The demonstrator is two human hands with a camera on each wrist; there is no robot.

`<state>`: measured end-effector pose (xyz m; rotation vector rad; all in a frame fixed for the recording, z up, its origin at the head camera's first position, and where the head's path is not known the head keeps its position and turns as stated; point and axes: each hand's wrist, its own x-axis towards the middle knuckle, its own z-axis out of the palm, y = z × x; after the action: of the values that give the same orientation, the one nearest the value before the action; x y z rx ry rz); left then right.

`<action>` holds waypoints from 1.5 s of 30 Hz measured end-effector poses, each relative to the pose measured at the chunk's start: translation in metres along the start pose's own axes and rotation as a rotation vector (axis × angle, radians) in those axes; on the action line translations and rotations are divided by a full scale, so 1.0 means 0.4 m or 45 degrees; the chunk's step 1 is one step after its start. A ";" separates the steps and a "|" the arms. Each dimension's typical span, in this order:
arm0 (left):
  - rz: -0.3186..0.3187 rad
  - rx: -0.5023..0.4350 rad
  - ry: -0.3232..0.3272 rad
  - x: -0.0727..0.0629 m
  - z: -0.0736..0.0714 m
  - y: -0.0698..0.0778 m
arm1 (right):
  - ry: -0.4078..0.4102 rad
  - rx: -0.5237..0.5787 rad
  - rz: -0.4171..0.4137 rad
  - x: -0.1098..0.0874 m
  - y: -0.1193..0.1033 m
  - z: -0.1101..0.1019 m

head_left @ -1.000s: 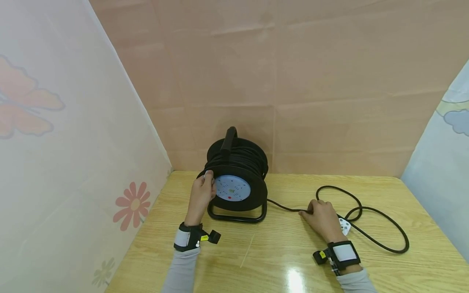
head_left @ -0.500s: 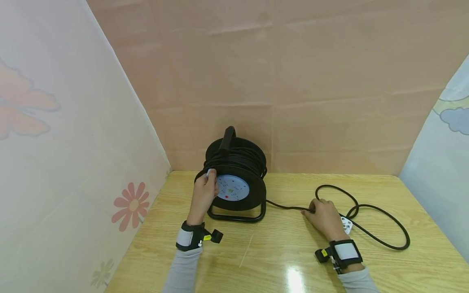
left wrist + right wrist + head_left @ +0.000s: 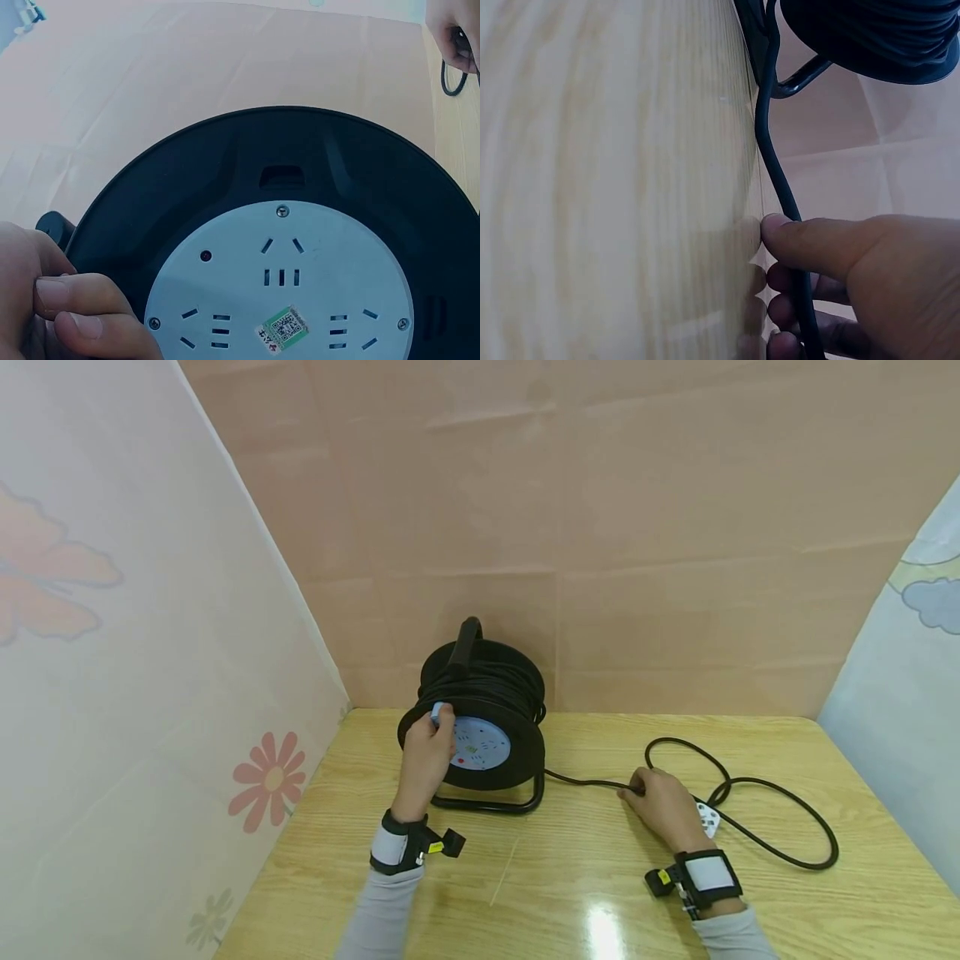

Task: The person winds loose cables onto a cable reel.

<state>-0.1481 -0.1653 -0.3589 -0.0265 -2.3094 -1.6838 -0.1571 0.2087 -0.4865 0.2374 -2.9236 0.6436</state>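
A black cable reel [image 3: 525,747] with a pale blue socket panel [image 3: 482,745] stands on the wooden table. My left hand [image 3: 426,758] curls its fingers around the light blue crank knob [image 3: 437,711] on the reel's front rim. In the left wrist view, the curled fingers [image 3: 94,319] lie over the lower left of the panel, and the knob is hidden. Right of the reel, my right hand [image 3: 663,806] holds the black power cord [image 3: 581,781] between thumb and fingers. The right wrist view shows that cord [image 3: 774,165] running from the fingers up to the reel.
Beyond my right hand, the cord's free end [image 3: 806,814] lies in loose loops on the table [image 3: 570,877]. A white plug [image 3: 707,819] sits beside that hand. The reel's carrying handle [image 3: 465,647] leans at its top. A papered wall rises close behind.
My left hand has moved right and slightly up with the crank knob, and the socket panel has turned clockwise. The right hand shifted slightly right and keeps its hold on the cord.
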 end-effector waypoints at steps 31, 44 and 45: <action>0.113 0.246 0.050 -0.011 0.055 0.027 | -0.037 0.026 0.059 -0.001 0.001 0.000; 0.151 0.182 0.031 -0.020 0.079 0.026 | -0.047 0.026 0.040 -0.001 -0.003 0.002; 0.159 0.177 0.029 -0.020 0.081 0.026 | -0.049 0.027 0.039 0.000 -0.003 0.002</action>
<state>-0.1453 -0.1306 -0.3601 -0.1204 -2.3499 -1.4542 -0.1570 0.2072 -0.4868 0.2101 -2.9637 0.6824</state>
